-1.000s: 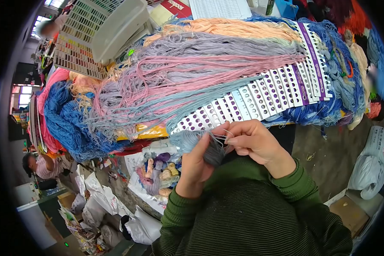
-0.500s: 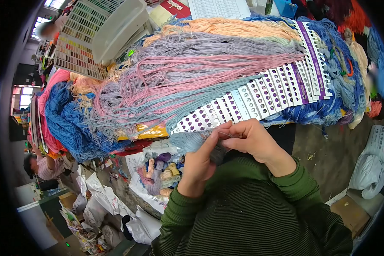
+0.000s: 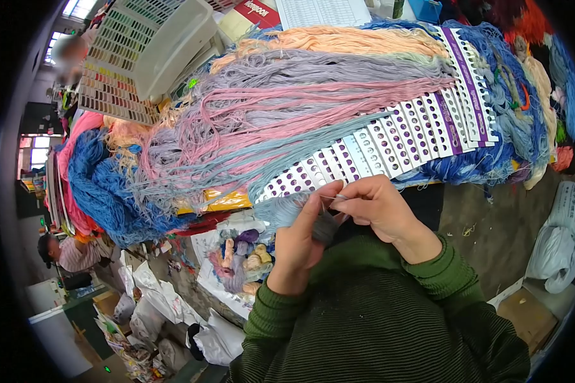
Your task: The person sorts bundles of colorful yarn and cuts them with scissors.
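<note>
Left hand (image 3: 298,241): is curling its fingers around the grey-blue yarn bundle (image 3: 276,213), apparently to steady it.
Right hand (image 3: 375,207): is pinching thumb and forefinger nearly together on a thin strand (image 3: 331,197), likely for fine control.
Yarn bundle: is lying in the left palm, its paler end pointing toward 9 o'clock.
Punched cards (image 3: 390,142): are lying at 1 o'clock from the hands, the holes perhaps separating strands.
Pink yarn (image 3: 313,105): is stretching lengthwise near 12 o'clock, presumably against tangling.
Small skeins (image 3: 253,261): are resting at 8 o'clock.
</note>
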`<state>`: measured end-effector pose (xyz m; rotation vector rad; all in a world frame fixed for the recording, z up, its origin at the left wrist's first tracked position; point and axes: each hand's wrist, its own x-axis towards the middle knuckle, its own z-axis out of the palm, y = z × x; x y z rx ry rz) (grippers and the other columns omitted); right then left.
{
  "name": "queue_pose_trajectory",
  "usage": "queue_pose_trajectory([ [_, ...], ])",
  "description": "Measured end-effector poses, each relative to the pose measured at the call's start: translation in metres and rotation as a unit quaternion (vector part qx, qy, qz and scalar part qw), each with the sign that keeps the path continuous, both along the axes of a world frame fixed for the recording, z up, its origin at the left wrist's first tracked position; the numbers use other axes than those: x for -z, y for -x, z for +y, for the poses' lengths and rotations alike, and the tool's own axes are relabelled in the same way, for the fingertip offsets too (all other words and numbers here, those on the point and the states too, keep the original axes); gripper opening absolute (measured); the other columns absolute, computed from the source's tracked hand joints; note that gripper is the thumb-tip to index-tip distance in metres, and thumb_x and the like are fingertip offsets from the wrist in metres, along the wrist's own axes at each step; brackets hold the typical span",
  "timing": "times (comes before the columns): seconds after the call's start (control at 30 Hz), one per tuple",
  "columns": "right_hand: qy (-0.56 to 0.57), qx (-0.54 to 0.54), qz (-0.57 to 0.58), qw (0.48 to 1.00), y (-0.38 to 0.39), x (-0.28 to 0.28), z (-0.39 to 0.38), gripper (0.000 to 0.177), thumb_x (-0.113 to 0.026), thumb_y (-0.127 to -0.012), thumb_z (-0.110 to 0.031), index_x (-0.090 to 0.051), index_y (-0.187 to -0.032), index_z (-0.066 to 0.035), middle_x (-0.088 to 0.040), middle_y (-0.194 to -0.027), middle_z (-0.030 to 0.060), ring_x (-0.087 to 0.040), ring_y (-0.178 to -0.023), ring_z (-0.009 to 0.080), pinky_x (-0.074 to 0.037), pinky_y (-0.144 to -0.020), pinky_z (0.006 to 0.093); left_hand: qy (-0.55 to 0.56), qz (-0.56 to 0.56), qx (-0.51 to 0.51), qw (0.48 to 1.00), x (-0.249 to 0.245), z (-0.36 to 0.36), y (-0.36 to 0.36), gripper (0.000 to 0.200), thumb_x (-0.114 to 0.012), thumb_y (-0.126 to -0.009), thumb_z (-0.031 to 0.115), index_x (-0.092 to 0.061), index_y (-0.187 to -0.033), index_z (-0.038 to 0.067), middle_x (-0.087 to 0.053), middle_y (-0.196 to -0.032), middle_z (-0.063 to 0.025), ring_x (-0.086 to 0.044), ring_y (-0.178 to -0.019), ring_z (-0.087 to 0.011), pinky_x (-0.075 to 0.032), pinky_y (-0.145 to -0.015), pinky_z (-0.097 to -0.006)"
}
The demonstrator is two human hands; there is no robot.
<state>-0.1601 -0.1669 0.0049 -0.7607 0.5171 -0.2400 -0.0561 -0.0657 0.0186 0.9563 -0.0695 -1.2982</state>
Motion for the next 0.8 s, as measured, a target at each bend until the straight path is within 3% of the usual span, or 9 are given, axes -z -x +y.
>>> queue_pose_trajectory([
  [0.23, 0.013, 0.028, 0.016, 0.999, -0.001, -0.008, 0.001, 0.008, -0.056, -0.073, -0.002, -0.059, -0.078, 0.003, -0.056, -0.065, 0.0012, -0.048, -0.056, 0.0024, -0.032, -0.044, 0.0142, 0.01, -0.019, 0.015, 1.0, 0.003, -0.002, 0.001, 0.034, -0.039, -0.086, 0.021, -0.045, -0.108, -0.004, -0.05, -0.103, -0.0096, -0.047, -0.095, -0.0169, -0.04, -0.081, -0.032],
  [0.33, 0.102, 0.017, -0.006, 0.995, -0.001, 0.001, 0.003, 0.009, -0.057, -0.072, -0.001, -0.059, -0.079, 0.004, -0.056, -0.066, 0.0011, -0.049, -0.058, 0.0035, -0.034, -0.047, 0.0153, -0.001, -0.034, 0.019, 0.999, 0.008, -0.002, 0.002, 0.034, -0.039, -0.086, 0.021, -0.045, -0.108, -0.005, -0.049, -0.105, -0.0107, -0.047, -0.095, -0.0172, -0.039, -0.082, -0.0323],
  [0.43, 0.066, 0.018, 0.019, 0.997, 0.001, 0.0, 0.0, 0.009, -0.057, -0.072, -0.001, -0.058, -0.08, 0.004, -0.055, -0.062, 0.0004, -0.049, -0.058, 0.0046, -0.037, -0.05, 0.0169, -0.025, -0.022, -0.003, 0.999, 0.007, -0.004, 0.005, 0.034, -0.039, -0.086, 0.021, -0.045, -0.107, -0.005, -0.048, -0.107, -0.0123, -0.047, -0.095, -0.0178, -0.04, -0.081, -0.0317],
  [0.53, 0.011, 0.024, -0.009, 1.0, 0.005, 0.005, -0.001, 0.007, -0.056, -0.072, 0.0, -0.058, -0.077, 0.004, -0.056, -0.075, 0.0044, -0.049, -0.058, 0.0058, -0.037, -0.05, 0.0173, -0.024, -0.014, -0.008, 1.0, 0.007, -0.004, 0.004, 0.036, -0.04, -0.086, 0.022, -0.044, -0.108, -0.006, -0.047, -0.109, -0.0137, -0.047, -0.097, -0.0191, -0.04, -0.081, -0.0317],
  [0.63, 0.113, 0.135, -0.126, 0.976, 0.001, 0.02, 0.005, 0.004, -0.053, -0.074, 0.002, -0.056, -0.077, 0.003, -0.053, -0.091, 0.0093, -0.049, -0.057, 0.0066, -0.036, -0.047, 0.0175, -0.016, -0.011, -0.02, 1.0, 0.006, -0.007, 0.005, 0.032, -0.041, -0.085, 0.021, -0.047, -0.104, -0.005, -0.049, -0.103, -0.0131, -0.048, -0.092, -0.0191, -0.042, -0.077, -0.0312],
  [0.73, -0.129, 0.06, -0.183, 0.973, 0.012, 0.001, -0.01, 0.002, -0.052, -0.075, 0.001, -0.053, -0.077, 0.001, -0.047, -0.099, 0.0114, -0.049, -0.056, 0.0085, -0.038, -0.045, 0.0194, 0.003, 0.025, -0.018, 1.0, 0.007, -0.004, -0.003, 0.023, -0.04, -0.085, 0.018, -0.049, -0.091, -0.002, -0.051, -0.087, -0.0082, -0.05, -0.075, -0.0151, -0.044, -0.065, -0.0282],
  [0.77, -0.192, 0.05, -0.198, 0.96, 0.019, -0.007, -0.018, 0.005, -0.05, -0.077, 0.0, -0.05, -0.081, -0.001, -0.049, -0.091, 0.0121, -0.05, -0.055, 0.0121, -0.042, -0.045, 0.023, 0.012, 0.043, -0.009, 0.999, 0.009, 0.001, -0.012, 0.02, -0.04, -0.085, 0.017, -0.05, -0.086, -0.001, -0.051, -0.08, -0.006, -0.051, -0.068, -0.0133, -0.045, -0.06, -0.0269],
  [0.8, -0.147, 0.064, -0.238, 0.958, 0.031, -0.011, -0.03, 0.005, -0.049, -0.077, 0.0, -0.05, -0.082, -0.001, -0.05, -0.088, 0.0129, -0.051, -0.054, 0.0144, -0.043, -0.045, 0.0255, 0.044, 0.159, -0.067, 0.984, 0.01, 0.008, -0.027, 0.017, -0.039, -0.085, 0.016, -0.048, -0.079, 0.002, -0.048, -0.072, -0.003, -0.046, -0.059, -0.0105, -0.042, -0.052, -0.0243],
])
